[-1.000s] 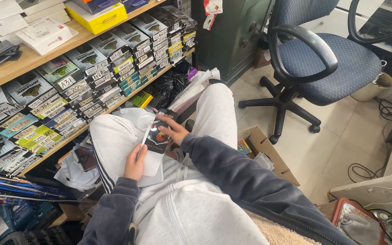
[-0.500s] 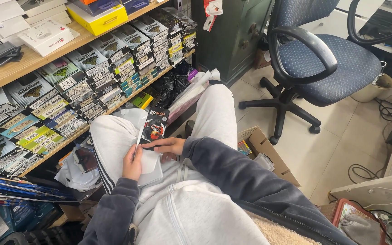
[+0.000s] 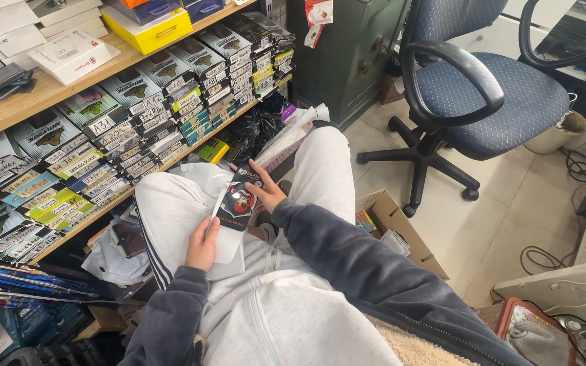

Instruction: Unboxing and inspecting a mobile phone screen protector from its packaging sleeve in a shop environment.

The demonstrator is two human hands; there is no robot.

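I sit with my legs in light grey trousers, looking down at my lap. My left hand (image 3: 203,244) holds the lower edge of a flat dark packet (image 3: 237,202) with a red picture, in a clear sleeve, resting on a white sheet on my thigh. My right hand (image 3: 264,192) grips the packet's right side, index finger stretched up along its top corner. Both arms wear dark blue-grey sleeves.
A wooden shelf (image 3: 49,88) on the left holds several rows of small labelled boxes (image 3: 137,115), a yellow box (image 3: 148,27) and white boxes. A blue office chair (image 3: 483,95) stands to the right. An open cardboard box (image 3: 401,227) lies on the tiled floor beside my leg.
The packet has tilted more upright between my hands, and my right hand shifted from lying across it to holding its right edge with a finger raised.
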